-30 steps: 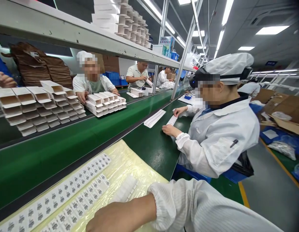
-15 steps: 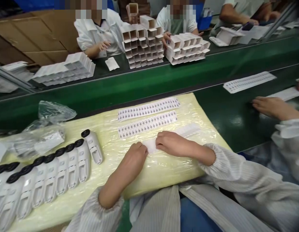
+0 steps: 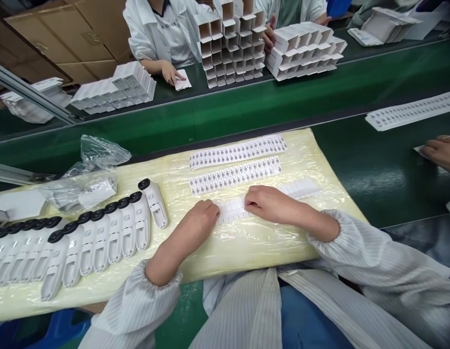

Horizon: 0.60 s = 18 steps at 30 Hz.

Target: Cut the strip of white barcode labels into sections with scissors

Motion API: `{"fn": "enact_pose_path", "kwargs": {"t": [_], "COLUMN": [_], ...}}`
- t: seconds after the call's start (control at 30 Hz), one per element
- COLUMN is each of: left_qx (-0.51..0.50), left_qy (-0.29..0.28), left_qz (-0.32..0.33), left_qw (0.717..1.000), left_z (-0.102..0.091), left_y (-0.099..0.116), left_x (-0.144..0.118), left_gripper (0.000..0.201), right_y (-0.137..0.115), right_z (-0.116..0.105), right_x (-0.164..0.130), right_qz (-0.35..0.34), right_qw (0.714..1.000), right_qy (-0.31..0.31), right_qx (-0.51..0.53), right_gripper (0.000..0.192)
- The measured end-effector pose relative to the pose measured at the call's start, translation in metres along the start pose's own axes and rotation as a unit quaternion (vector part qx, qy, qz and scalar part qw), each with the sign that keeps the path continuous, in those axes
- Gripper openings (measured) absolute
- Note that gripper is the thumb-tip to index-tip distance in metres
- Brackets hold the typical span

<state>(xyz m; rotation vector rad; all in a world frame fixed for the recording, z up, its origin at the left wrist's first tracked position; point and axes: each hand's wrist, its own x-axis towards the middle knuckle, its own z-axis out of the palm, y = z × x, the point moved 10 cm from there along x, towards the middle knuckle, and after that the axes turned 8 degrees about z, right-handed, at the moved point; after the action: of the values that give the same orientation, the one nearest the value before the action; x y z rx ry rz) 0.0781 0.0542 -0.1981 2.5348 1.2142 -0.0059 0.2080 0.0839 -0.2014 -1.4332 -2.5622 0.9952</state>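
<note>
Head view of a packing line. Compared with half a second earlier, the view is sitting slightly higher and to the left, while both hands are remaining on the same white label strip (image 3: pixel 235 209) — the left hand (image 3: pixel 200 222) has edged a little away from the right hand (image 3: pixel 265 203), so more of the strip is showing between them. This is suggesting that the strip is being pinned and picked at rather than lifted.

The left hand is curling loosely, fingertips pressing on the strip's left end; the right hand is lying flatter, fingers bent down onto the strip's middle. Whether either hand is actually pinching a label cannot be told, since the fingertips are hiding the contact.

The strip is lying flat on the yellow plastic-covered pad (image 3: pixel 312 160) on the tabletop, nearest the person, its right part running on past the right hand. It is looking pale and largely blank — unlike the two printed label strips (image 3: pixel 236 173) lying parallel just beyond it.

To the left, a row of white handheld devices (image 3: pixel 101 240) with black round ends is lying side by side, with crumpled clear bags (image 3: pixel 97 157) behind them. Across the green conveyor belt (image 3: pixel 246 109), co-workers are handling stacked white cartons (image 3: pixel 232 43).
</note>
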Motion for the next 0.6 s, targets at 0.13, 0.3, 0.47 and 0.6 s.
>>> {"fn": "enact_pose_path", "kwargs": {"t": [0.13,0.3,0.47,0.6], "left_qx": [0.013,-0.024,-0.072,-0.113], "left_qy": [0.026,0.044,0.078,0.094], "left_qz": [0.019,0.051,0.045,0.046], "left_qw": [0.999,0.997,0.993,0.988], "left_z": [-0.002,-0.002,0.002,0.001], "left_y": [0.006,0.011,0.002,-0.008], "left_x": [0.005,0.014,0.014,0.013], "left_gripper": [0.027,0.024,0.027,0.028], "right_y": [-0.001,0.003,0.059,0.102], "right_z": [0.000,-0.003,-0.031,-0.055], "right_x": [0.004,-0.005,-0.050,-0.077], "right_qz": [0.005,-0.012,-0.019,0.004], "right_qw": [1.000,1.000,0.999,0.998], "right_qy": [0.012,0.018,0.038,0.058], "right_qx": [0.002,-0.008,-0.009,0.007], "right_gripper": [0.015,0.017,0.024,0.030]}}
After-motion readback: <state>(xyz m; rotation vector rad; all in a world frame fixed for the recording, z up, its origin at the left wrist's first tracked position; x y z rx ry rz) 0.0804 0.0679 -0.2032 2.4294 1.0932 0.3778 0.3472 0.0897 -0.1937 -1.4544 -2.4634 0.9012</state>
